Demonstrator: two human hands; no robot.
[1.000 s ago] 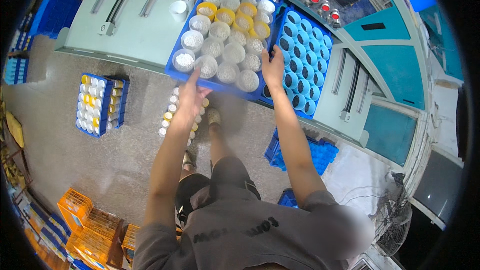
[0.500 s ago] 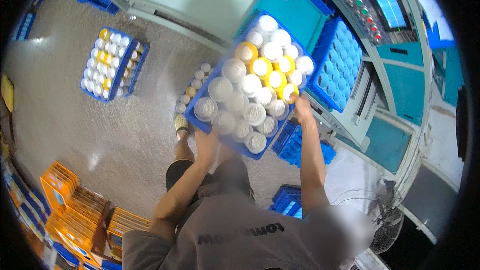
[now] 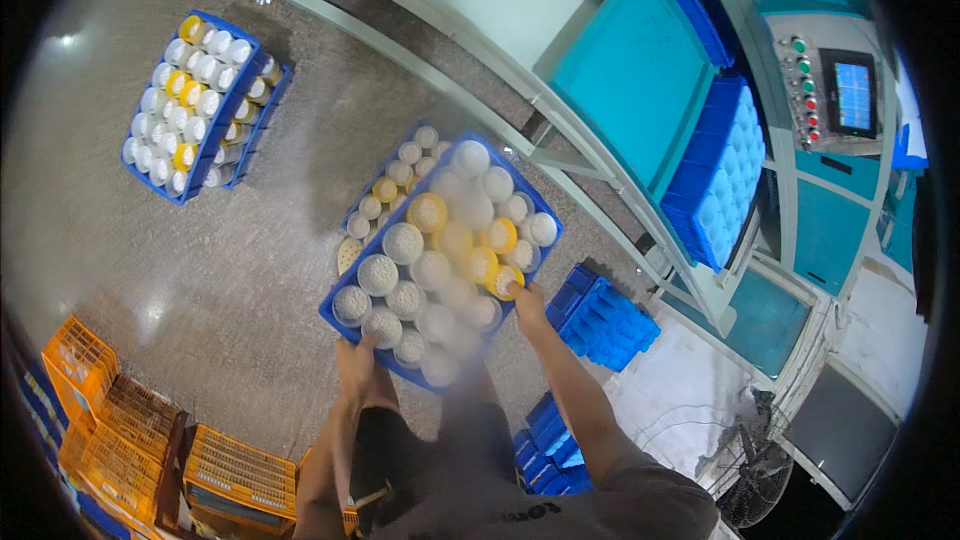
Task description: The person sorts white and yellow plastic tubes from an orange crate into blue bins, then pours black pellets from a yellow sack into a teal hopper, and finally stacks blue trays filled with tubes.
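Both hands carry a blue crate (image 3: 553, 232) packed with rows of round cups, held tilted in front of my legs. Most are white or clear cups (image 3: 404, 243); several are yellow cups (image 3: 427, 212). White granular stuff shows in many of them, and a blur smears the middle. My left hand (image 3: 357, 364) grips the crate's near left edge, thumb on the rim. At the right edge my right hand (image 3: 529, 308) is closed on the rim beside a yellow cup. Partly hidden beneath is another crate of cups (image 3: 384, 190) on the floor.
Stacked crates of cups (image 3: 190, 105) stand on the floor at the left. A machine bench with a teal tray (image 3: 640, 80) and a blue crate with light-blue round shapes (image 3: 725, 175) borders the right. Blue trays (image 3: 605, 320), orange crates (image 3: 240, 470) and a fan (image 3: 755, 475) are nearby.
The crate of cups has moved away from the bench, left and down in the picture, with both hands still on it. My view has shifted too.
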